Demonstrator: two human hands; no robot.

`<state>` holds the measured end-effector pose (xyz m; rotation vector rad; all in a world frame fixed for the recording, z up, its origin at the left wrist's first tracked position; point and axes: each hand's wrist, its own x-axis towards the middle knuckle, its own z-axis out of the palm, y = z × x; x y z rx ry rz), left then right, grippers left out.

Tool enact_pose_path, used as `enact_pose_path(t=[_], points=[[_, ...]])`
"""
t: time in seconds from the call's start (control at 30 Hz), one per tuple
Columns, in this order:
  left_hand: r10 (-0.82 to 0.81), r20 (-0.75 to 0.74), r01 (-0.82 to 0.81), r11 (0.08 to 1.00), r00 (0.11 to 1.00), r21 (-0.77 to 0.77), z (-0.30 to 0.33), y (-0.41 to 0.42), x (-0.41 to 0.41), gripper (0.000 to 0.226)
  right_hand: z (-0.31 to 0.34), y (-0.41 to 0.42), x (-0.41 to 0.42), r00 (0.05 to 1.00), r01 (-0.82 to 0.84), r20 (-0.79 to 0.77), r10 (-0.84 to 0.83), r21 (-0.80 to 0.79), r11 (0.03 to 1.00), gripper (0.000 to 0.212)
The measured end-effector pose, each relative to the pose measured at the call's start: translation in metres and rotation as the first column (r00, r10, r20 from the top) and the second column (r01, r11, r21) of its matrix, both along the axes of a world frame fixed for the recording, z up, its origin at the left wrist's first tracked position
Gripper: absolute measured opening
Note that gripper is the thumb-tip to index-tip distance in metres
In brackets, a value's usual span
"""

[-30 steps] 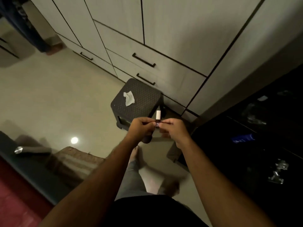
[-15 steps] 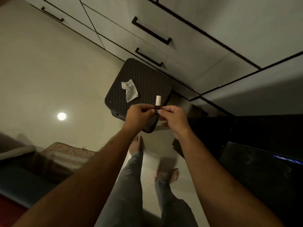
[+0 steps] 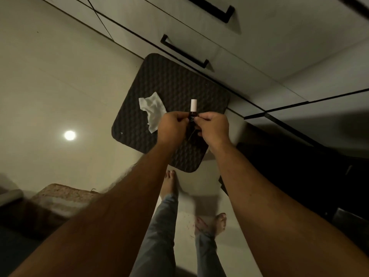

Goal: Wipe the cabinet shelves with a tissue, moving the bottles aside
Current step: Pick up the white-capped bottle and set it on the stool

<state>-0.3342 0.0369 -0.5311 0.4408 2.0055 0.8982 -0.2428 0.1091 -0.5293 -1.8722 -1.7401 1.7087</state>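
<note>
Both hands, the left hand (image 3: pixel 173 125) and right hand (image 3: pixel 214 126), pinch a small white-capped bottle (image 3: pixel 193 112) upright above the dark stool (image 3: pixel 175 90), where the tissue (image 3: pixel 152 110) lies; a loosened pinch could drop it.

I'm looking down into a room at home: pale wardrobe drawers (image 3: pixel 199 35) with black handles (image 3: pixel 184 51), a dark stool (image 3: pixel 175 82), a glossy tiled floor (image 3: pixel 60 76), a woven mat (image 3: pixel 65 196), bare feet (image 3: pixel 169 182).

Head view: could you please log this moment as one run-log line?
left hand: pinches small bottle | right hand: pinches bottle | tissue: lying on stool | wiping: not underway
</note>
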Motion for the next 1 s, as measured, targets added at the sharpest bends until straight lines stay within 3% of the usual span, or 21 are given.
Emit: enact_pose_path(t=[0.47,0.6,0.73,0.83,1.0], points=[[-0.033,0.033,0.034,0.998,0.999,-0.044,-0.015,0.015,-0.014,0.026,-0.030,0.019,-0.011,0.985,-0.113,0.143,0.092,0.142,0.983,0.021],[0.071,-0.159,-0.072,0.997,0.985,0.002,0.000,-0.003,-0.028,0.021,-0.020,0.020,-0.008,0.977,-0.159,0.177,0.122,0.215,0.964,0.018],[0.328,-0.399,-0.356,0.934,0.856,0.003,0.007,-0.031,-0.062,0.020,-0.006,0.014,-0.014,0.981,-0.178,0.127,0.147,0.291,0.940,0.014],[0.337,-0.376,-0.411,0.901,0.863,-0.137,-0.002,-0.046,-0.076,0.032,-0.003,0.003,-0.022,0.985,-0.168,0.087,0.149,0.279,0.945,0.013],[0.187,-0.248,-0.247,0.939,0.951,-0.241,-0.010,-0.042,-0.073,0.024,0.000,-0.012,-0.029,0.983,-0.181,0.048,0.174,0.274,0.944,0.015]])
